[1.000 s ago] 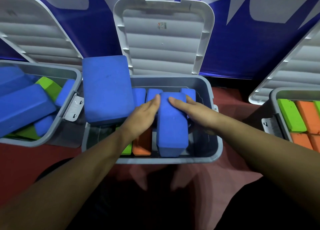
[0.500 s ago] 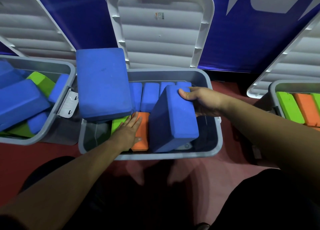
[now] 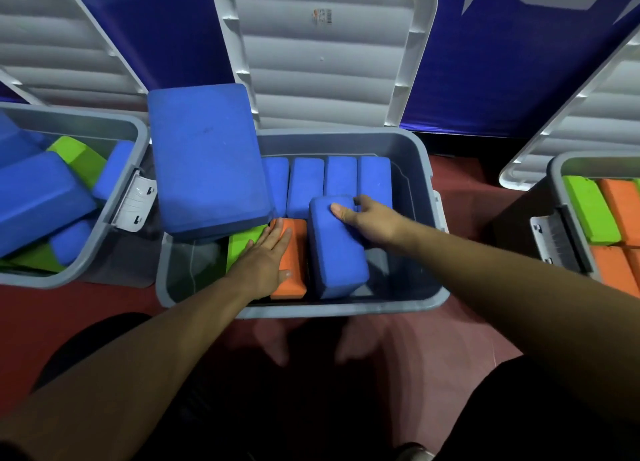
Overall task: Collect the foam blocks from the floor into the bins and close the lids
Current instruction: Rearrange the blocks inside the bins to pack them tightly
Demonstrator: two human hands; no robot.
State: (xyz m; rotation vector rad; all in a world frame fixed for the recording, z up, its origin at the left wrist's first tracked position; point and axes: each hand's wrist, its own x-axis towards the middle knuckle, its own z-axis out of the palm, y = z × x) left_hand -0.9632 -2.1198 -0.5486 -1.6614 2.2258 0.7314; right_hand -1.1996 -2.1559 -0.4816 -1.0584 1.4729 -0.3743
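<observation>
Right hand [image 3: 374,219]: grasping the blue block [image 3: 337,252], thumb on its upper face, fingers [image 3: 360,202] curled over its far end.
Blue block: inside the middle bin [image 3: 311,308], tilted, near end low by the front wall, just right of the orange block [image 3: 294,287].
Left hand [image 3: 265,259]: released, fingers straight, flat on the orange block and green block [image 3: 242,244].
Big blue block [image 3: 204,159]: lying over the bin's left rim.
Back row [image 3: 306,186]: blue blocks side by side.
Lid [image 3: 322,62]: open, upright behind the bin.
</observation>
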